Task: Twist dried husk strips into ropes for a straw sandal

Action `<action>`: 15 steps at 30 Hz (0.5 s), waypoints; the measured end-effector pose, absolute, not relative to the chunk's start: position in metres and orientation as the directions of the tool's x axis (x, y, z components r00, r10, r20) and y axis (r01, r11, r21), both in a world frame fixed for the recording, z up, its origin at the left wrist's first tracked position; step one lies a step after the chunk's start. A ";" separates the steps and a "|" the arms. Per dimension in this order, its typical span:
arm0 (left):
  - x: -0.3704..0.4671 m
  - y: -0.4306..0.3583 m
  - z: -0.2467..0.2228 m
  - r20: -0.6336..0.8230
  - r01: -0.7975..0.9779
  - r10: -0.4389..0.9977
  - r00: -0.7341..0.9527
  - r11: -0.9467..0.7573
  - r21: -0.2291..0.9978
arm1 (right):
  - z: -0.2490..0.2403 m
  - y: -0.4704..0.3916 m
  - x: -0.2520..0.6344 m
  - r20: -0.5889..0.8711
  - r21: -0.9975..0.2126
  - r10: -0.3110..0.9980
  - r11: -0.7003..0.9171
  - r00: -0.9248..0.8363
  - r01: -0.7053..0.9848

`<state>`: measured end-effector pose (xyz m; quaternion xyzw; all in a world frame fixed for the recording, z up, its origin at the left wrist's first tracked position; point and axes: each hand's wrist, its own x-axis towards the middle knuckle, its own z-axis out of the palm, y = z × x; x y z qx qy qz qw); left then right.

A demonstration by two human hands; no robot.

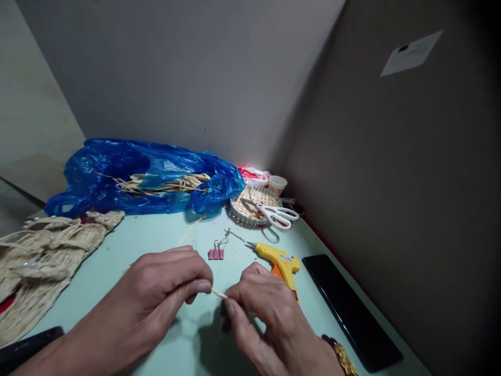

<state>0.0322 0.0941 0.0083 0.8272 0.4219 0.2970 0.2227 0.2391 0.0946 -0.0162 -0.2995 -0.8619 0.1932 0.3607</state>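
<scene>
A thin pale twisted straw cord (pixel 219 294) stretches across the short gap between my two hands. My left hand (pixel 164 287) pinches one end between thumb and fingers. My right hand (pixel 262 303) grips the other end in the same way, thumb against forefinger. Both hands are just above the light green table (pixel 148 230). Beyond them lies a pink binder clip (pixel 216 254) with a bit of wire beside it. Behind my right hand is a yellow glue gun (pixel 279 259), partly hidden by it.
A blue plastic bag (pixel 97 162) holding dry straw strips (pixel 168 184) lies at the back. White-handled scissors (pixel 279 215) rest on a woven basket (pixel 250 222) beside a paper cup (pixel 277 184). Woven straw pieces (pixel 50 256) sit left, a black phone-like slab (pixel 352 313) right.
</scene>
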 end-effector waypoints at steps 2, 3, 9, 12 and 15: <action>0.032 0.095 0.010 0.291 0.562 0.842 0.455 -0.524 0.640 | -0.019 0.097 0.238 0.547 -0.557 0.649 0.754 -0.529 0.348; 0.032 0.096 0.011 0.289 0.560 0.845 0.449 -0.519 0.646 | -0.019 0.097 0.237 0.558 -0.566 0.651 0.752 -0.514 0.338; 0.026 0.097 0.015 0.277 0.559 0.854 0.440 -0.502 0.660 | -0.013 0.097 0.238 0.480 -0.667 0.739 0.657 -0.472 0.351; 0.020 0.098 0.021 0.257 0.575 0.893 0.370 -0.438 0.691 | -0.009 0.101 0.242 0.419 -0.732 0.812 0.567 -0.407 0.378; 0.016 0.099 0.028 0.187 0.595 0.927 0.326 -0.355 0.721 | -0.011 0.109 0.248 0.367 -0.815 0.886 0.453 -0.283 0.362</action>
